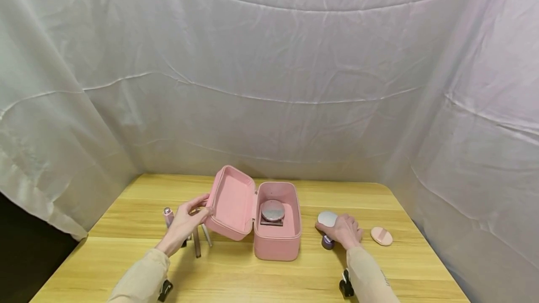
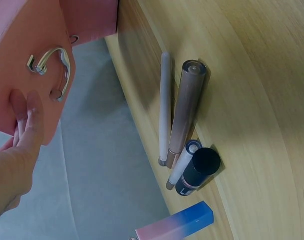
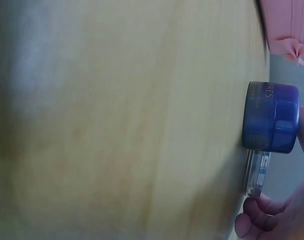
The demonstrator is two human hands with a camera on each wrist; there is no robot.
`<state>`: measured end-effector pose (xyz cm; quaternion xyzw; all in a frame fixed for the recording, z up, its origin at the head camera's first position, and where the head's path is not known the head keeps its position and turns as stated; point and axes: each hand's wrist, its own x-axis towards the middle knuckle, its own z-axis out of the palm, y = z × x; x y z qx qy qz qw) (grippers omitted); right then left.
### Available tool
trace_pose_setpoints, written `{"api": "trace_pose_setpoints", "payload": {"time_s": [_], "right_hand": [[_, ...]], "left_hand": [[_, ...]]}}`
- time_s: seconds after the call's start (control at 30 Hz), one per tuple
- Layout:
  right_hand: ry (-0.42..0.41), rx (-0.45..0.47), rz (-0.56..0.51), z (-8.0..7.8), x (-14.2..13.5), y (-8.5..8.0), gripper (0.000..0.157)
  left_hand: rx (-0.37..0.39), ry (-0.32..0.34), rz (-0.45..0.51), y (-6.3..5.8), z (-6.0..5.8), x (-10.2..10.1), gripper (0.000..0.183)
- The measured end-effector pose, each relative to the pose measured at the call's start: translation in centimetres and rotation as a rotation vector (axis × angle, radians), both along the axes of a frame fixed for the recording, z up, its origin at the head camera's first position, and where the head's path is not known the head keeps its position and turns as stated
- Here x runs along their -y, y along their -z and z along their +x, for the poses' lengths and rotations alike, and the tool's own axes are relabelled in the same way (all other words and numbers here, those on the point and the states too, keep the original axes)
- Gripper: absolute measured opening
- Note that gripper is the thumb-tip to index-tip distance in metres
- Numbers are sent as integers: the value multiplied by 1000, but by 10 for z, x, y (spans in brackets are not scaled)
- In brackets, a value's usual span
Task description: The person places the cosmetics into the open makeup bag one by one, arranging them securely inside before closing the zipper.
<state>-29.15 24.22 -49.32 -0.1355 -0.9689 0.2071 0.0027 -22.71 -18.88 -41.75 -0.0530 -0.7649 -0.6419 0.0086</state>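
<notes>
A pink cosmetic case point(image 1: 278, 249) stands with its lid point(image 1: 232, 202) swung out to the left. My left hand point(image 1: 185, 222) grips the lid's outer edge; the left wrist view has its fingers beside a metal handle ring point(image 2: 54, 70). Inside the case, a round silver compact point(image 1: 273, 210) lies over a dark flat item point(image 1: 271, 223). Right of the case, my right hand point(image 1: 346, 232) holds a round, pale-topped compact point(image 1: 327, 219) at its edge, on or just above the table. Close by that hand stands a dark blue cream jar point(image 3: 271, 117), partly hidden in the head view.
On the left of the wooden table point(image 1: 236, 277) are a pink-and-blue tube point(image 2: 176, 221), a black-capped bottle point(image 2: 197, 171), a brown tube point(image 2: 186, 105) and a thin pale stick point(image 2: 164, 107). An oval powder puff point(image 1: 381, 236) lies at the right. Grey curtains point(image 1: 269, 60) surround the table.
</notes>
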Motion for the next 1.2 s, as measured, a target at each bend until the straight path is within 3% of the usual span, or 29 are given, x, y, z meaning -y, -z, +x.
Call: {"api": "trace_pose_setpoints", "payload": {"time_s": [0.37, 0.67, 0.77, 0.93, 1.2], "right_hand": [[-28, -129, 10, -2, -3, 4, 76], [-69, -270, -107, -7, -5, 3, 58], [-75, -280, -154, -6, -5, 1, 63], [-98, -277, -211, -6, -5, -4, 83], [-166, -284, -289, -4, -7, -17, 86]], "left_hand": [[1, 7, 9, 1, 0, 0, 59], [-3, 8, 14, 2, 0, 0, 58], [-5, 0, 6, 2, -1, 0, 58], [-5, -6, 1, 1, -1, 0, 58], [-1, -6, -3, 1, -1, 0, 57]]}}
